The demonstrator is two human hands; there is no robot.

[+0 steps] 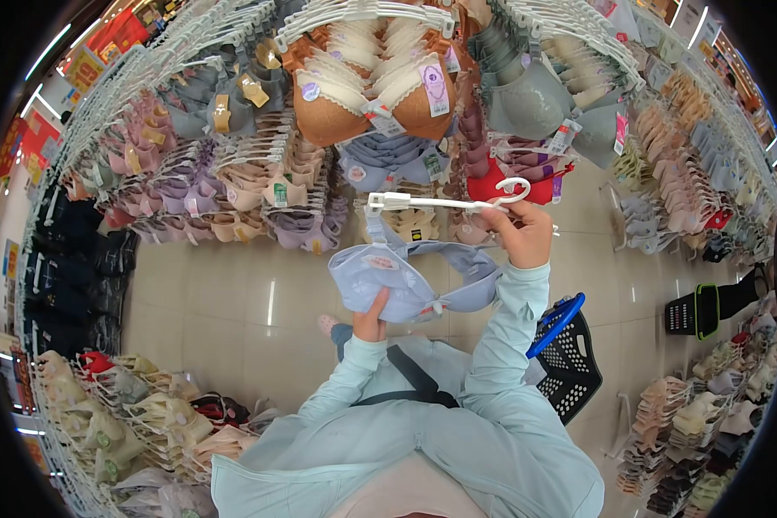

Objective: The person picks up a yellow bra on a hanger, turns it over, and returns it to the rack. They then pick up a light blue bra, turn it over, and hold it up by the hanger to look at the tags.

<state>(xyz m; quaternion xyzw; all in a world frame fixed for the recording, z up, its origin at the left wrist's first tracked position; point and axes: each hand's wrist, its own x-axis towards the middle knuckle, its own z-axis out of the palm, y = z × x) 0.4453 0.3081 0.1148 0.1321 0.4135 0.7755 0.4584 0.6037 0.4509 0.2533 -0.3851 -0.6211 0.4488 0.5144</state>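
A light blue bra hangs by one strap from the left end of a white plastic hanger. My right hand is closed around the hanger near its hook, holding it level above the bra. My left hand grips the lower edge of the nearer cup, with the thumb on the outside and the other fingers mostly hidden behind the fabric. A tag dangles at the centre of the bra, and a pale printed label sits on the left cup.
Rows of bras on hangers fill the rack ahead; more racks line the right and the lower left. A black basket with a blue handle is beside my right arm. Another basket stands farther right on the tiled floor.
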